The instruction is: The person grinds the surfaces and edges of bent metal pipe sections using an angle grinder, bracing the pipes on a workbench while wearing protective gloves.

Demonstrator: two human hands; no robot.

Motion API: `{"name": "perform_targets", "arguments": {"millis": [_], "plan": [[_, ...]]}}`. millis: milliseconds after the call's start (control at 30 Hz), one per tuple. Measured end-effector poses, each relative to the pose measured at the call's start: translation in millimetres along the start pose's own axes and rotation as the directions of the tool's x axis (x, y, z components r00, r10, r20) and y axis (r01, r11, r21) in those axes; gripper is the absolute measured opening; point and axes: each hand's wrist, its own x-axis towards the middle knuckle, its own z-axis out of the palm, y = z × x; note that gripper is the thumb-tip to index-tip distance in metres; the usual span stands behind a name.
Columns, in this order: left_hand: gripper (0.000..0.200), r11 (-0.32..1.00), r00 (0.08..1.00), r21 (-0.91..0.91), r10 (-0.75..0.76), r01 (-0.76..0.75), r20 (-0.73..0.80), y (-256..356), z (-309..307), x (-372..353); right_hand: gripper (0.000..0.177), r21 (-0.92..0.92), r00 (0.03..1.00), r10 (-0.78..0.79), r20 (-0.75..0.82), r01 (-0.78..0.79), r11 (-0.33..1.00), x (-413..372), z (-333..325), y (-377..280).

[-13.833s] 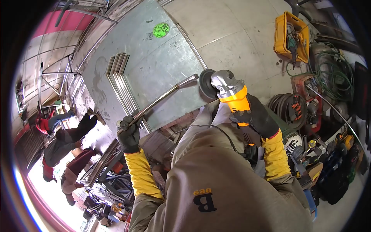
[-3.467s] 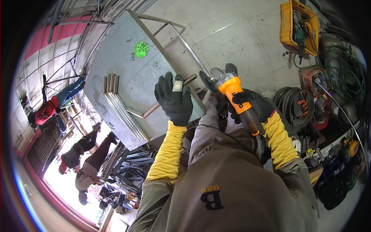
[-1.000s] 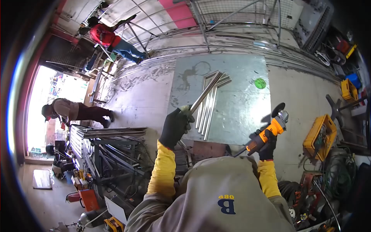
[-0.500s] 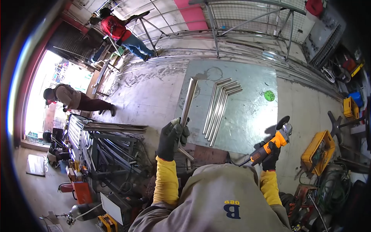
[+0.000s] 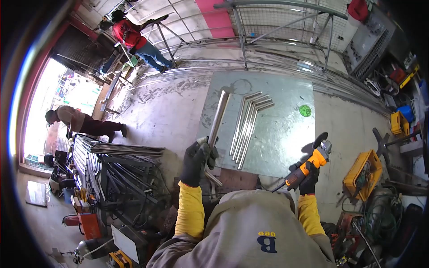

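My left hand [image 5: 196, 161], in a dark glove, is wrapped round a shiny metal tube [image 5: 219, 115] and holds it upright, tilted slightly. In my gloved right hand [image 5: 308, 177] is an orange and black angle grinder [image 5: 316, 161], its dark disc at the upper end. Past the hands, several bent metal tubes [image 5: 247, 127] lie side by side on a grey metal sheet [image 5: 281, 138] on the floor. The disc is apart from the tube. My right fingers are partly hidden behind the grinder body.
Dark metal frames and bars [image 5: 127, 174] are piled at left. A yellow crate [image 5: 363, 175] stands at right, near coiled hoses [image 5: 382, 219]. One person [image 5: 85, 121] bends by the doorway; another in a red jacket [image 5: 129, 35] stands at a metal frame. Long tubes [image 5: 286, 62] line the back.
The view has shifted slightly, so floor items sit a little further left. The person by the doorway has bent lower towards the rack. My hands keep the tube and the grinder.
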Motion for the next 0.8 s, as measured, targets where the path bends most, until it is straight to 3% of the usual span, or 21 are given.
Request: {"name": "perform_targets", "arguments": {"millis": [100, 167, 233, 333, 467, 500, 533, 567, 600, 633, 667, 700, 733, 767, 800], "plan": [[0.042, 0.987, 0.99, 0.103, -0.113, 0.121, -0.078, -20.6, -18.1, 28.1, 0.034, -0.073, 0.997, -0.038, -0.07, 0.033, 0.997, 0.8, -1.5, -1.5], [0.04, 0.974, 0.974, 0.132, -0.166, 0.186, -0.152, -53.5, -31.8, 54.1, 0.033, -0.022, 1.0, 0.031, -0.005, -0.031, 0.999, 2.3, -10.9, -2.0], [0.033, 0.953, 0.941, -0.028, -0.303, 0.303, -0.147, -87.9, -47.4, 79.1, 0.036, 0.08, 0.998, 0.064, 0.012, -0.065, 0.995, 3.5, -6.8, -1.1], [0.026, 0.929, 0.922, -0.088, -0.367, 0.359, -0.125, -143.7, -80.1, 115.8, 0.038, 0.038, 0.998, 0.056, -0.023, -0.055, 0.998, -1.0, -0.1, -4.5], [0.021, 0.938, 0.934, -0.146, -0.333, 0.314, -0.132, -161.1, -84.9, 148.1, 0.04, 0.011, 0.999, 0.047, -0.022, -0.046, 0.999, -2.2, 2.2, -5.1], [0.022, 0.723, 0.987, 0.69, 0.087, 0.03, -0.134, -157.2, -82.5, 154.0, 0.04, 0.012, 0.998, 0.05, -0.031, -0.05, 0.999, -1.5, 1.0, -4.0], [0.022, -0.115, 0.917, 0.978, 0.344, -0.174, 0.204, -154.7, -79.9, 155.3, 0.04, 0.019, 0.998, 0.06, -0.034, -0.059, 0.998, -0.6, 0.0, -3.5], [0.022, -0.117, 0.918, 0.977, 0.338, -0.179, 0.209, -156.3, -73.7, 151.9, 0.04, 0.027, 0.997, 0.069, -0.036, -0.068, 0.997, 0.3, -1.0, -3.4], [0.023, -0.045, 0.784, 0.985, 0.6, -0.167, 0.16, -122.5, -33.3, 130.6, 0.04, 0.066, 0.996, 0.063, -0.057, -0.059, 0.996, 1.7, -0.4, -2.1], [0.024, 0.03, 0.585, 0.984, 0.807, -0.177, 0.08, -105.0, -5.4, 111.4, 0.04, 0.071, 0.996, 0.061, -0.065, -0.056, 0.996, 2.7, -2.0, -1.4], [0.022, 0.149, 0.685, 0.956, 0.725, -0.253, 0.068, -110.3, -0.1, 99.2, 0.04, 0.041, 0.996, 0.04, -0.076, -0.037, 0.998, 2.8, -4.3, -0.6], [0.026, 0.33, 0.971, 0.944, 0.223, 0.011, -0.09, -106.8, 9.9, 81.3, 0.039, 0.014, 0.996, 0.021, -0.081, -0.02, 1.0, 3.8, -4.6, 1.1], [0.032, 0.384, 0.97, 0.922, 0.237, -0.041, -0.056, -116.0, 22.4, 60.6, 0.039, 0.04, 0.997, 0.019, -0.068, -0.016, 0.999, 3.3, -4.6, 1.5], [0.033, 0.25, 0.943, 0.954, 0.324, -0.167, 0.08, -133.3, 27.9, 41.5, 0.038, 0.07, 0.999, 0.013, -0.051, -0.009, 0.997, 2.1, -3.9, 0.9], [0.036, 0.159, 0.969, 0.972, 0.204, -0.173, 0.14, -142.9, 35.7, 21.0, 0.038, 0.036, 0.996, -0.005, -0.084, 0.008, 0.999, 0.8, -0.3, -0.1]]}}
